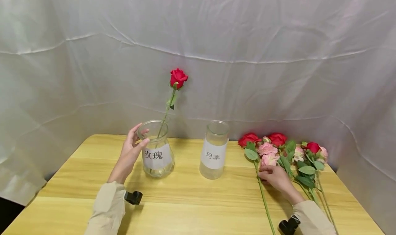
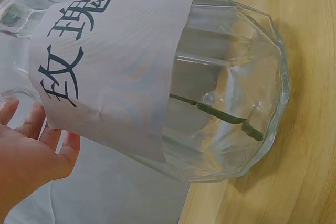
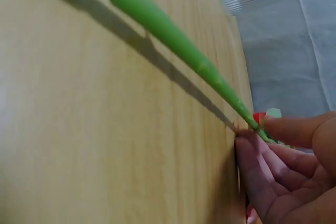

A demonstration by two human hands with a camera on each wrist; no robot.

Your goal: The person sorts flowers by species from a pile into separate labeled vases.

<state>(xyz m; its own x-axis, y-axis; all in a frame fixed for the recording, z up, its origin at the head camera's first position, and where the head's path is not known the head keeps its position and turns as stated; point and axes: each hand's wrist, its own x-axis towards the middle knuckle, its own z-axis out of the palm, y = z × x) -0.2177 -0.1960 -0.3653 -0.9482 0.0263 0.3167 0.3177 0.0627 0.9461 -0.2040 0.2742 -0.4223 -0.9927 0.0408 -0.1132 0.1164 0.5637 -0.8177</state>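
Note:
On the left of the table, a wide glass vase with a white paper label holds one upright red rose; its stem end shows through the glass. My left hand holds this vase near the neck, thumb at the front and fingers round the far side. At the right, my right hand pinches the green stem of a flower lying on the table. That stem runs up toward a red rose at the left of the flower pile.
A narrower labelled glass vase stands mid-table, no flowers in it. Pink flowers, more red roses and green leaves lie around the right hand. A grey-white curtain hangs behind the wooden table.

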